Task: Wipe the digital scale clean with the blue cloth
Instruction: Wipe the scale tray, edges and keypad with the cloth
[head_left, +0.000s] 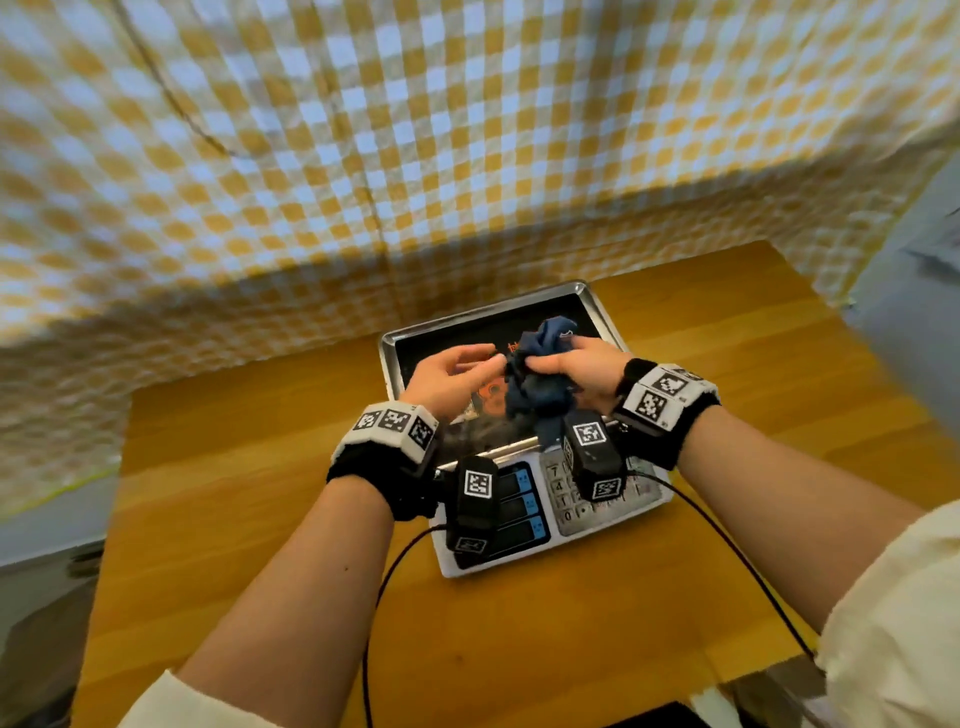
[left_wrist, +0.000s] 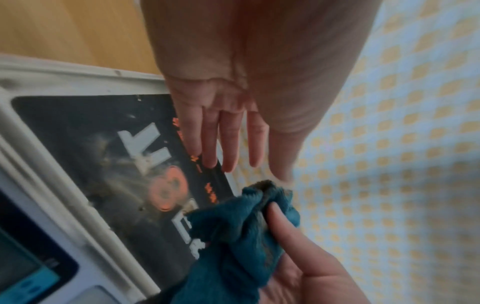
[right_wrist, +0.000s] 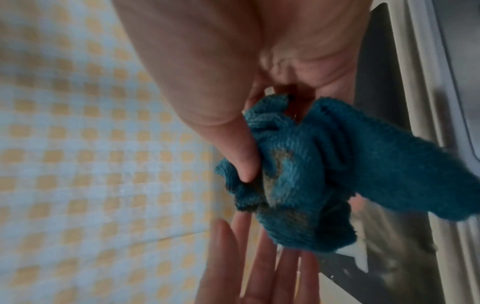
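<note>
A digital scale (head_left: 597, 306) with a steel-rimmed black platter stands on the wooden table, its keypad and blue displays nearest me. Dusty smears show on the platter (left_wrist: 122, 185). My right hand (head_left: 576, 369) grips a bunched blue cloth (head_left: 540, 379) above the platter, thumb pressed into the folds (right_wrist: 246, 160). The cloth (right_wrist: 298, 185) carries brownish stains; one end hangs down toward the platter. My left hand (head_left: 452, 379) hovers beside the cloth with fingers (left_wrist: 228, 139) straight and relaxed, their tips close to the cloth (left_wrist: 246, 222), holding nothing.
A yellow-and-white checked sheet (head_left: 363, 156) hangs behind and around the table (head_left: 260, 415). Black cables (head_left: 384, 582) run from my wrist cameras across the table front. A grey surface (head_left: 914, 322) stands at the right edge.
</note>
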